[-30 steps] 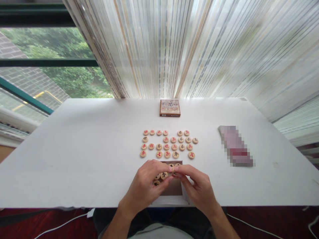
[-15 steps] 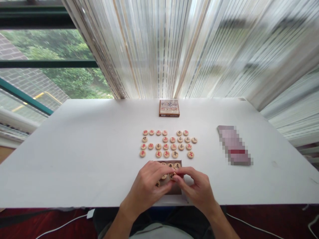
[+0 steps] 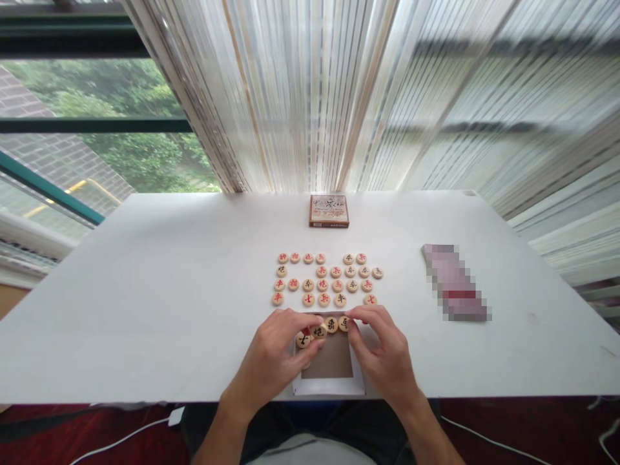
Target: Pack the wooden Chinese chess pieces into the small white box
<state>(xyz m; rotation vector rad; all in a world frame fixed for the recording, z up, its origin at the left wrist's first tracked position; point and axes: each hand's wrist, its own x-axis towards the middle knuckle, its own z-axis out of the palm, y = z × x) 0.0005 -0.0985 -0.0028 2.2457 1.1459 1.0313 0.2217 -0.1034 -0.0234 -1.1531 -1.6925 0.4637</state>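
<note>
Close to the table's front edge lies a shallow white box point(image 3: 328, 387) with a brown floor, and a row of round wooden xiangqi pieces point(image 3: 330, 325) curves along its far and left sides. My left hand point(image 3: 276, 361) rests its fingers on the pieces at the left, partly hiding them. My right hand point(image 3: 382, 349) stands at the box's right side, its fingertips at the rightmost piece in the box. Further pieces point(image 3: 322, 285) with red and black characters lie in loose rows just beyond the box.
A small illustrated game box point(image 3: 329, 210) stands at the table's far edge. A pixelated flat packet point(image 3: 455, 283) lies to the right on the white table point(image 3: 145, 271). A striped curtain and a window rise behind the table. Cables run on the floor below.
My hands have drawn apart from their meeting point above the box. Its brown floor now shows, and the pieces in it sit further toward the far and left sides.
</note>
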